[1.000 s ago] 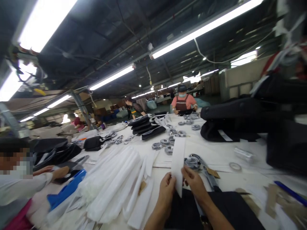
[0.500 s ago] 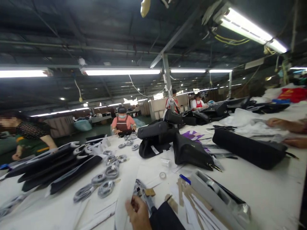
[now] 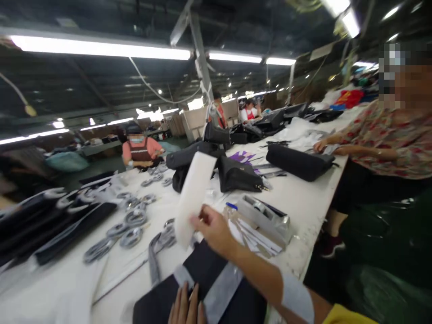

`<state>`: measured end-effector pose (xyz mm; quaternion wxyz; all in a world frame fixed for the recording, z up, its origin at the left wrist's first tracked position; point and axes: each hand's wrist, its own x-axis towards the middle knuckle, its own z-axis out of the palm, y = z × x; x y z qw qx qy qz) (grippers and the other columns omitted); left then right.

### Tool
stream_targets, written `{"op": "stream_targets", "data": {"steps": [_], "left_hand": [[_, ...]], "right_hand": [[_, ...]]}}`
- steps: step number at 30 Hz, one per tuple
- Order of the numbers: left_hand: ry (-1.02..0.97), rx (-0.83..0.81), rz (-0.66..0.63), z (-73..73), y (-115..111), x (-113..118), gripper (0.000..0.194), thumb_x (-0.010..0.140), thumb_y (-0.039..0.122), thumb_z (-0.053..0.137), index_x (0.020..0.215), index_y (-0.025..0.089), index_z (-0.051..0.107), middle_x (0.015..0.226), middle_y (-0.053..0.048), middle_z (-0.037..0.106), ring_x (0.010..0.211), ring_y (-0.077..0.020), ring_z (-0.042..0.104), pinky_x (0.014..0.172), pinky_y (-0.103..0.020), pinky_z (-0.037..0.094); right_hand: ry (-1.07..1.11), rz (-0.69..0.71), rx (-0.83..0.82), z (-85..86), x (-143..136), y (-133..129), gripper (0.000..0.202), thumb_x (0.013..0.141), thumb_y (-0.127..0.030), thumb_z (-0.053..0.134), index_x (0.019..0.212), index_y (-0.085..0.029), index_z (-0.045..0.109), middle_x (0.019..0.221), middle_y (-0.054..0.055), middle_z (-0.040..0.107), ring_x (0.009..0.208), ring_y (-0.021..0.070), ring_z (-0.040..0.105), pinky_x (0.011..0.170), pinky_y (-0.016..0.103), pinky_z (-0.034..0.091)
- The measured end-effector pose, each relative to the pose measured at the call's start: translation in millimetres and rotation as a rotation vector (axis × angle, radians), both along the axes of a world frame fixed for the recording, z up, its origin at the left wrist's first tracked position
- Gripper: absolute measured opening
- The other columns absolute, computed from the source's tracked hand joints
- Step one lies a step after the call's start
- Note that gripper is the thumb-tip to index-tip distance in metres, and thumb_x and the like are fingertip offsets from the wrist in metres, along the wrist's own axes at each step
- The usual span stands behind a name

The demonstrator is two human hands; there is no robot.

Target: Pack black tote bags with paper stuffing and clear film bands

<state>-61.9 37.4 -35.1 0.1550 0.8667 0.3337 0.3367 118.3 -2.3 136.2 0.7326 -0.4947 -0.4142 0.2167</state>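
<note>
A curved white sheet point(image 3: 199, 180), stiff like paper or thin foam, stands raised above the table. My right hand point(image 3: 216, 229) pinches its lower right edge between thumb and fingers. Nearer to me lies a black bag point(image 3: 151, 306) with two greyish bands across it. On its surface rests my left hand point(image 3: 187, 308), fingers stretched out flat, the wrist cut off by the frame's bottom edge. A grey wrapped strap point(image 3: 154, 261) lies at the bag's upper left.
Coiled grey straps point(image 3: 131, 236) lie to the left, beside stacked black pieces point(image 3: 74, 231). Beyond my right hand are a grey tray point(image 3: 266, 218), paper strips point(image 3: 253, 234) and black bags point(image 3: 236, 173). A co-worker point(image 3: 398, 139) works at the right table edge, another point(image 3: 140, 150) across the table.
The view has swung right and down. The white sheet, flat on the table before, is now lifted in my right hand. My left hand and more of the black bag now show.
</note>
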Motion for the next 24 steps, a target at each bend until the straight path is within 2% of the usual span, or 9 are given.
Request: {"op": "stream_targets", "data": {"steps": [2,5,8,10,11,14,18,21,24], "left_hand": [[0.192,0.008,-0.031,7.2,-23,-25,0.04,0.088,0.029,0.052,0.125,0.029,0.067,0.142,-0.006,0.055,0.132,-0.0318,0.05,0.108,-0.05,0.045],[0.371,-0.094,-0.099,37.8,-26,-37,0.044,0.091,0.03,0.051,0.134,0.026,0.059,0.152,-0.006,0.042,0.14,-0.029,0.041,0.113,-0.048,0.039],[0.418,-0.253,-0.155,75.5,-4,-28,0.047,0.09,0.032,0.057,0.136,0.027,0.056,0.143,-0.007,0.055,0.128,-0.0263,0.055,0.108,-0.042,0.046],[0.376,-0.276,-0.143,94.3,15,-10,0.044,0.093,0.033,0.054,0.137,0.027,0.055,0.132,-0.007,0.063,0.12,-0.0246,0.061,0.105,-0.041,0.048],[0.357,-0.257,-0.158,99.7,25,3,0.043,0.094,0.033,0.053,0.136,0.026,0.055,0.132,-0.007,0.063,0.121,-0.0246,0.06,0.106,-0.042,0.047],[0.358,-0.242,-0.238,98.4,51,50,0.044,0.094,0.036,0.052,0.135,0.02,0.056,0.137,-0.01,0.06,0.127,-0.0268,0.055,0.11,-0.044,0.043],[0.382,-0.341,-0.279,77.1,70,101,0.047,0.095,0.041,0.05,0.135,0.018,0.057,0.131,-0.013,0.063,0.121,-0.0319,0.06,0.104,-0.048,0.047],[0.275,-0.417,-0.293,67.8,73,113,0.042,0.089,0.039,0.061,0.127,0.022,0.064,0.125,-0.01,0.068,0.116,-0.0312,0.063,0.102,-0.047,0.048],[0.04,-0.547,-0.295,66.1,70,109,0.031,0.083,0.028,0.069,0.114,0.022,0.071,0.118,-0.006,0.071,0.114,-0.0248,0.063,0.105,-0.04,0.046]], "right_hand": [[-0.015,-0.084,-0.068,-5.2,33,-30,0.033,0.083,-0.046,0.066,0.1,-0.019,0.064,0.089,0.002,0.068,0.075,0.0161,0.061,0.069,0.026,0.051],[-0.006,-0.221,-0.225,-33.0,72,-62,0.035,0.084,-0.047,0.066,0.105,-0.019,0.065,0.095,0.005,0.071,0.081,0.0188,0.065,0.07,0.026,0.052],[0.022,-0.269,-0.347,-63.6,89,-83,0.039,0.082,-0.049,0.067,0.109,-0.02,0.065,0.098,0.007,0.073,0.083,0.0223,0.068,0.068,0.028,0.056],[0.051,-0.249,-0.406,-79.6,93,-88,0.041,0.081,-0.05,0.068,0.11,-0.021,0.065,0.101,0.007,0.073,0.086,0.0246,0.069,0.069,0.031,0.059],[0.064,-0.236,-0.429,-86.0,94,-87,0.041,0.081,-0.05,0.068,0.111,-0.022,0.064,0.102,0.007,0.073,0.089,0.0255,0.07,0.071,0.032,0.06],[0.069,-0.24,-0.49,-98.7,97,-77,0.04,0.083,-0.05,0.064,0.111,-0.022,0.062,0.101,0.006,0.074,0.088,0.0257,0.072,0.073,0.034,0.061],[-0.014,-0.298,-0.579,-103.3,94,-58,0.035,0.084,-0.047,0.061,0.107,-0.022,0.061,0.1,0.007,0.075,0.074,0.0231,0.073,0.069,0.032,0.061],[-0.015,-0.274,-0.6,-105.0,87,-48,0.037,0.083,-0.049,0.06,0.108,-0.021,0.06,0.099,0.008,0.075,0.068,0.0229,0.073,0.063,0.032,0.06],[0.058,-0.215,-0.582,-109.5,84,-41,0.04,0.084,-0.051,0.059,0.112,-0.022,0.058,0.101,0.007,0.075,0.068,0.0231,0.072,0.064,0.034,0.061]]}}
